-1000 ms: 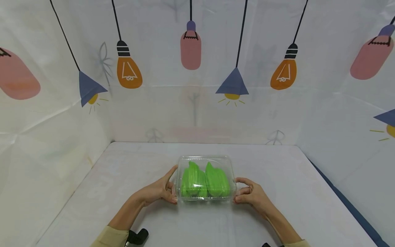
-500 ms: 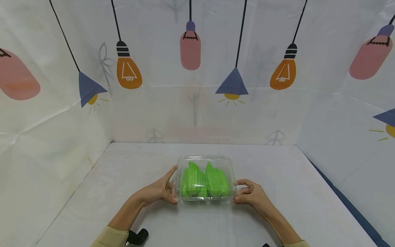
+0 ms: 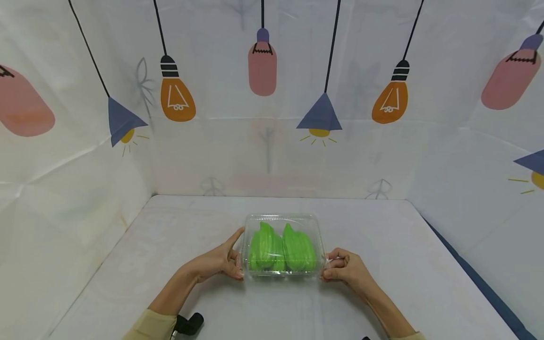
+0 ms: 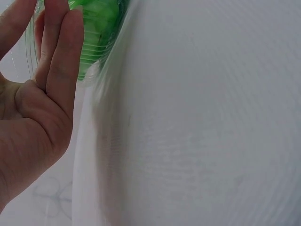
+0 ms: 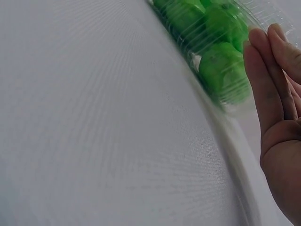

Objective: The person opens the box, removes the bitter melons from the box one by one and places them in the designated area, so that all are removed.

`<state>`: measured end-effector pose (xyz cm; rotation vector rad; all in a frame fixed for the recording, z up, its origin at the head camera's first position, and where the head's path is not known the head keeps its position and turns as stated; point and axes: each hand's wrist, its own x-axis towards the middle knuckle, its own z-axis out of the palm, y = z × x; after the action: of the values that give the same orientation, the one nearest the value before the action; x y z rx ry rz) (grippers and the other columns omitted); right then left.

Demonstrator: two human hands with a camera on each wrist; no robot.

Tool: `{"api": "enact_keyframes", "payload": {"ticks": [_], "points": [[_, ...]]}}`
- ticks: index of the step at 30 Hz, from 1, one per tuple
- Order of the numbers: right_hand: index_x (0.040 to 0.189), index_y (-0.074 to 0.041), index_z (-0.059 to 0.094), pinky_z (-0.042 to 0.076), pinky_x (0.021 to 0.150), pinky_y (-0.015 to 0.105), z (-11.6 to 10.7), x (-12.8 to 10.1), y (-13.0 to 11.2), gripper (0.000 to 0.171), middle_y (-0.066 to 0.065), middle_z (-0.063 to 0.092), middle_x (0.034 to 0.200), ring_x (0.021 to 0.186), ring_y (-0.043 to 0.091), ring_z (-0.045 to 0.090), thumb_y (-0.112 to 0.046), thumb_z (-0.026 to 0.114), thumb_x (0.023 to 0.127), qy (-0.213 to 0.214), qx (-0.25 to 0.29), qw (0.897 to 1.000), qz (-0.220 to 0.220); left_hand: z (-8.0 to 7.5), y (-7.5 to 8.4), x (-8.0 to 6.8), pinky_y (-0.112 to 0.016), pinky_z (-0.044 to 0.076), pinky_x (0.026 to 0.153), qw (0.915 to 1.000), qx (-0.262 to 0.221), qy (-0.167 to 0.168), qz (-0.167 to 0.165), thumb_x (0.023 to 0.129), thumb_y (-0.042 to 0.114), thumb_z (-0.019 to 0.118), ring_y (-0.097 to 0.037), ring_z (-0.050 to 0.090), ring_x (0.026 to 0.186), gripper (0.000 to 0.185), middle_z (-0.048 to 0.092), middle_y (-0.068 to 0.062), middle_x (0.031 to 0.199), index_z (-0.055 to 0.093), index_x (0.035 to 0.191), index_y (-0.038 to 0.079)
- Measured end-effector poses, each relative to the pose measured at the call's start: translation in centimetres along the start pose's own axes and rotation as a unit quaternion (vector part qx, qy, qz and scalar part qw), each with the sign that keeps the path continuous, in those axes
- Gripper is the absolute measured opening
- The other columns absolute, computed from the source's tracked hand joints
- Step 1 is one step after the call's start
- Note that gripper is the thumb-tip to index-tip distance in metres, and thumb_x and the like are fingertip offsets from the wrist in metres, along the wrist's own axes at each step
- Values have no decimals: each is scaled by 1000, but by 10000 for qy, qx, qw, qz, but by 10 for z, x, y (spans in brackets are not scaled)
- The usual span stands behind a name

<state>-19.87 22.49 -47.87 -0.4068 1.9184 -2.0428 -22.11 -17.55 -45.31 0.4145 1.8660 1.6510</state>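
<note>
In the head view a clear plastic clamshell box sits at the middle of the table. Two bright green ridged, fruit-like pieces with pointed tips lie side by side inside it, under the see-through lid. My left hand holds the box's left side, one finger stretched along it and others at the near left corner. At the near right corner my right hand pinches the plastic rim with its fingers close together. The left wrist view shows fingers against the ribbed wall; the right wrist view shows fingertips at the rim.
A white-covered table spreads around the box. White sheets printed with lamps stand behind and at both sides. A black wrist mount shows by the left sleeve, low in the head view.
My right hand's upper finger has drawn down and in along the box's right edge, closer to the other fingers. The left hand and the box look the same.
</note>
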Motion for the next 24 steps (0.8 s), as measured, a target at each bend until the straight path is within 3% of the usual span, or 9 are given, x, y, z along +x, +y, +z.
{"api": "enact_keyframes", "payload": {"ticks": [6, 19, 24], "points": [[100, -5, 55, 62, 78, 39, 0, 0, 0, 26, -2, 76, 82, 77, 15, 75, 3, 73, 83, -12, 155, 9998, 102, 0, 0, 0, -40, 61, 79, 10000, 10, 33, -34, 77, -2, 78, -22, 67, 78, 126, 58, -8, 82, -11, 158, 35], [90, -10, 63, 62, 77, 33, -1, -2, 2, 16, -1, 76, 84, 79, 13, 75, 5, 68, 87, -442, 422, 9979, -215, 1, -2, 0, -39, 61, 78, 10000, -13, 48, -41, 75, -1, 79, -23, 67, 78, 128, 59, -10, 84, -11, 158, 35], [90, -5, 64, 62, 78, 33, -1, -2, 1, 10, 0, 76, 85, 80, 14, 75, 3, 69, 87, -425, 439, 9980, -159, 1, -1, 0, -39, 61, 78, 10000, -36, 40, -21, 76, -1, 79, -23, 68, 78, 127, 59, -8, 82, -12, 158, 34]]}}
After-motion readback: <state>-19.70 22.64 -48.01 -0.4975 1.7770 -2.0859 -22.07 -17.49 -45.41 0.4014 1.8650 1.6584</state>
